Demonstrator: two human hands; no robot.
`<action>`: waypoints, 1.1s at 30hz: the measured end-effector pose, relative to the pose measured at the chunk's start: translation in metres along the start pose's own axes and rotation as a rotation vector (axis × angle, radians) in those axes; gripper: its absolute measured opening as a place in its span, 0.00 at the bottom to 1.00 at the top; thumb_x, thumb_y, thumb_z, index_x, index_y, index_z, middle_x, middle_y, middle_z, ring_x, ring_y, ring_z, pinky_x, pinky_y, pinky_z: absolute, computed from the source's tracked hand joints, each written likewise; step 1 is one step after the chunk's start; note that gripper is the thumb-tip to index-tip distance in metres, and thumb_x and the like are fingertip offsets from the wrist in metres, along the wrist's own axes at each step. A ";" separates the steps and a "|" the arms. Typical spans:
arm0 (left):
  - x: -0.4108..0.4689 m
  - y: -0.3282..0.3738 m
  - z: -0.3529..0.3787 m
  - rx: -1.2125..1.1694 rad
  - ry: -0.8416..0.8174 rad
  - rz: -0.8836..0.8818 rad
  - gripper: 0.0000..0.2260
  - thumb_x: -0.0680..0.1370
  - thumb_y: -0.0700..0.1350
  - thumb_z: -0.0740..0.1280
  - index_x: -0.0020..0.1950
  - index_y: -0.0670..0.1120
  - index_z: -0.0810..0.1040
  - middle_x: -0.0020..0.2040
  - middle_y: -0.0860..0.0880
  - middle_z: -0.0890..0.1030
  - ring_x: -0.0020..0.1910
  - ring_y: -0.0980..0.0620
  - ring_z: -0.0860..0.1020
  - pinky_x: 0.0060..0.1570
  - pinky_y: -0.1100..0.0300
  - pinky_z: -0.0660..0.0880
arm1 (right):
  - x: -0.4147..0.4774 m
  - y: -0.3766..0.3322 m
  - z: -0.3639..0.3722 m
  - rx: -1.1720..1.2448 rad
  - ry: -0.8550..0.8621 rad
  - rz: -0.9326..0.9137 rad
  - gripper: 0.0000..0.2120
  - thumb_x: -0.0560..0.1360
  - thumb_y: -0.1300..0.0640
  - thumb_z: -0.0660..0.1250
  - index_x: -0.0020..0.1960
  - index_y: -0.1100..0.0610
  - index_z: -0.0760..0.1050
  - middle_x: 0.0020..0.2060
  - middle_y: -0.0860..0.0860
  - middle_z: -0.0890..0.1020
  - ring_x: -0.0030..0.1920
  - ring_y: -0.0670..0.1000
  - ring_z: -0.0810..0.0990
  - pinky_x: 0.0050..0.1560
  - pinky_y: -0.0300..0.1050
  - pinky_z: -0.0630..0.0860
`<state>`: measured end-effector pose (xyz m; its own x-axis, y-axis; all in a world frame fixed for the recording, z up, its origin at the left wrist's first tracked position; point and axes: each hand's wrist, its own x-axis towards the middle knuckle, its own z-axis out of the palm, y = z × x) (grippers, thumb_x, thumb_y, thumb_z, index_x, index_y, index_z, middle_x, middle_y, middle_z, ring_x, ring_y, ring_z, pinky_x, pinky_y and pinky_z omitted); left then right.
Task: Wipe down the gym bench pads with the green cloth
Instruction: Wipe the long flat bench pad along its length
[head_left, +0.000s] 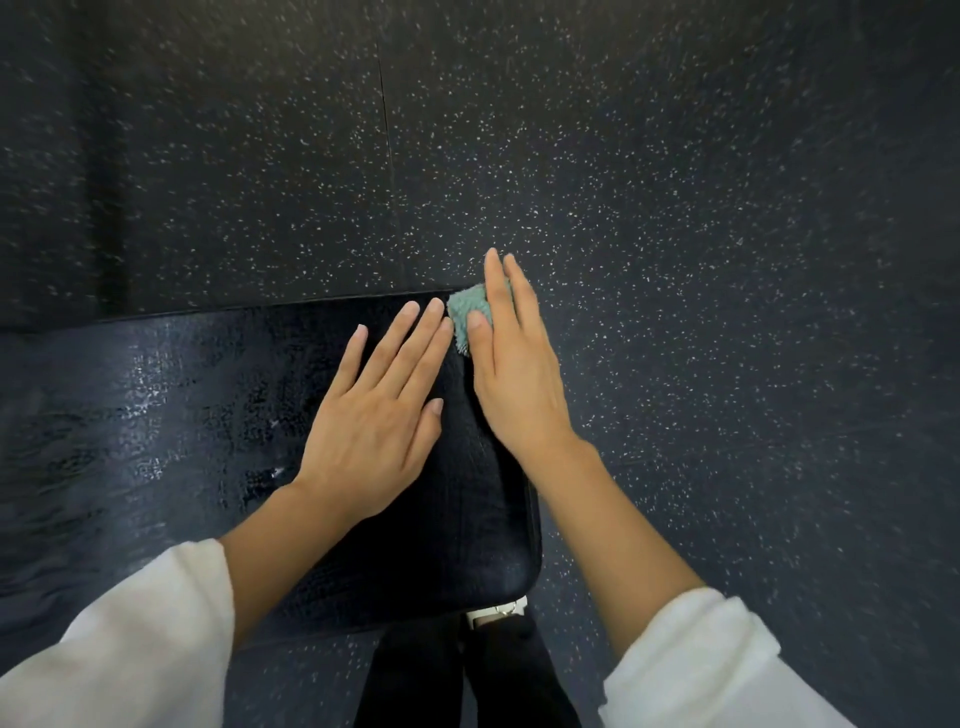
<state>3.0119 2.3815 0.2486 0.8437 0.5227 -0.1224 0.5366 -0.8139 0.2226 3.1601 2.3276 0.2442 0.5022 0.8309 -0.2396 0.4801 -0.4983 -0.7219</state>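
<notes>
The right hand (511, 374) lay flat over the green cloth (467, 306) at the corner of the black bench pad (182, 415) that sat toward one o'clock from the middle of the view. Its fingers were straight and close together, pointing toward eleven o'clock and reaching past the pad's far edge, so their tips showed over the speckled floor (675, 208). The thumb (480, 332) rested on top of the cloth. Nothing was curled round the cloth, which was simply pressed under the palm and fingers, a bunched part showing at the hand's ten o'clock side. The left hand (374, 415) rested palm-down on the glossy pad just beside it, at the right hand's eight o'clock. Its fingers (415, 338) were extended and slightly spread, aimed toward one o'clock, with the tips near the cloth; whether they touched it could not be told. That hand held nothing. White sleeves, the left sleeve (130, 639) at seven o'clock and the right sleeve (701, 665) at five o'clock, covered both forearms partway.
</notes>
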 end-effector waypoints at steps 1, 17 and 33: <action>0.000 0.000 0.000 0.004 0.001 0.000 0.26 0.82 0.49 0.47 0.80 0.43 0.54 0.80 0.48 0.52 0.79 0.50 0.50 0.76 0.45 0.51 | 0.002 0.000 -0.001 0.005 -0.002 -0.003 0.24 0.83 0.50 0.48 0.79 0.49 0.49 0.78 0.47 0.52 0.77 0.51 0.56 0.70 0.56 0.66; 0.000 0.000 0.001 -0.017 0.015 -0.004 0.26 0.82 0.49 0.48 0.80 0.43 0.53 0.80 0.48 0.52 0.79 0.51 0.49 0.76 0.45 0.51 | -0.105 0.013 0.008 0.001 -0.017 0.034 0.25 0.82 0.47 0.42 0.78 0.44 0.45 0.77 0.38 0.40 0.78 0.44 0.48 0.71 0.55 0.66; -0.001 0.001 0.003 0.000 0.033 -0.007 0.26 0.82 0.50 0.47 0.80 0.43 0.53 0.80 0.48 0.52 0.79 0.51 0.49 0.77 0.47 0.50 | -0.036 0.016 -0.002 0.017 -0.004 -0.078 0.24 0.83 0.51 0.46 0.79 0.50 0.52 0.79 0.43 0.48 0.77 0.44 0.51 0.72 0.53 0.65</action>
<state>3.0117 2.3799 0.2464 0.8390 0.5363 -0.0918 0.5422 -0.8103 0.2222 3.1513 2.2890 0.2427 0.4607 0.8682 -0.1844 0.5055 -0.4274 -0.7495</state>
